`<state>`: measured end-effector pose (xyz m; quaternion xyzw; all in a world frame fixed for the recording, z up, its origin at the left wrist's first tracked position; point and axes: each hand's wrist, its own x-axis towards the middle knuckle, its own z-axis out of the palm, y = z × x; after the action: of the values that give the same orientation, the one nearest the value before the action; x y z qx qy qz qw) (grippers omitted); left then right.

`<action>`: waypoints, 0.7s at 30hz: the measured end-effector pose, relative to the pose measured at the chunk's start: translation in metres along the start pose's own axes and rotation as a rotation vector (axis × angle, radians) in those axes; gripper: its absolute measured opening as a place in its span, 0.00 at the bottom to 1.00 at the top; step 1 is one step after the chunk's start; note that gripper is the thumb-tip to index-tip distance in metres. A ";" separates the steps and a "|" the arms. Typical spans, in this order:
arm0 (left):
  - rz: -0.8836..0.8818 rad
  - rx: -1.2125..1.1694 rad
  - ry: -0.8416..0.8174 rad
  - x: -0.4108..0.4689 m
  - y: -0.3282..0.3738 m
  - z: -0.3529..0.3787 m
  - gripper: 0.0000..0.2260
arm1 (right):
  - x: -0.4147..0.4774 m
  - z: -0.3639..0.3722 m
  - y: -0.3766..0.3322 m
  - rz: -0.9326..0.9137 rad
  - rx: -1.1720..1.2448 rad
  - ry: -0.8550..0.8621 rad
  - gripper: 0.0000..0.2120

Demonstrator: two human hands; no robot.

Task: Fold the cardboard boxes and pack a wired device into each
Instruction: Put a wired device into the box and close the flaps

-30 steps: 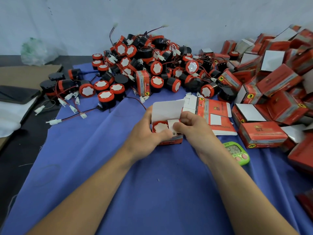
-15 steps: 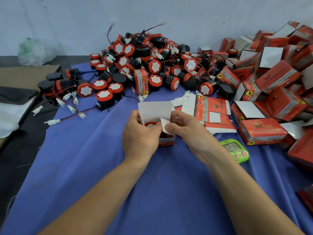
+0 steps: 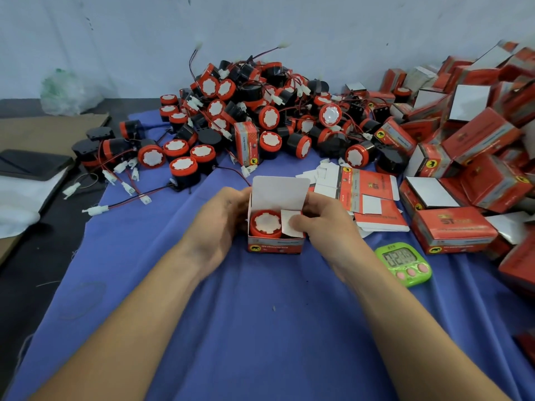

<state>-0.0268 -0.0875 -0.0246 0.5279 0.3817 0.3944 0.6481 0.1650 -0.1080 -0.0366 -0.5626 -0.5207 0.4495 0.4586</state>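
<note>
A small red cardboard box [image 3: 275, 246] stands on the blue cloth in front of me, its white lid flap upright. Inside lies a round red and white wired device [image 3: 267, 224]. My left hand [image 3: 215, 224] grips the box's left side. My right hand [image 3: 324, 224] holds the right side, thumb pressing a white side flap [image 3: 289, 222] inward. Behind lies a big pile of loose wired devices [image 3: 260, 111]. Flat unfolded boxes [image 3: 367, 192] rest just right of the held box.
A heap of packed red boxes [image 3: 469, 140] fills the right side. A green timer [image 3: 404, 263] sits by my right wrist. One closed box [image 3: 246, 143] stands upright before the device pile. Cardboard [image 3: 49, 128] and a dark tray [image 3: 31, 164] lie at left.
The box has come down from a tilted, lifted hold onto the cloth and now stands level. The device inside shows fully, and my right thumb has folded the side flap in.
</note>
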 end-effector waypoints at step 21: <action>0.039 0.406 -0.111 0.003 0.006 -0.016 0.24 | -0.010 -0.030 -0.019 -0.064 -0.144 -0.262 0.23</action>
<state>-0.0405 -0.0775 -0.0210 0.6758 0.4069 0.2921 0.5407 0.1902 -0.1185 -0.0123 -0.5137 -0.6244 0.4657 0.3595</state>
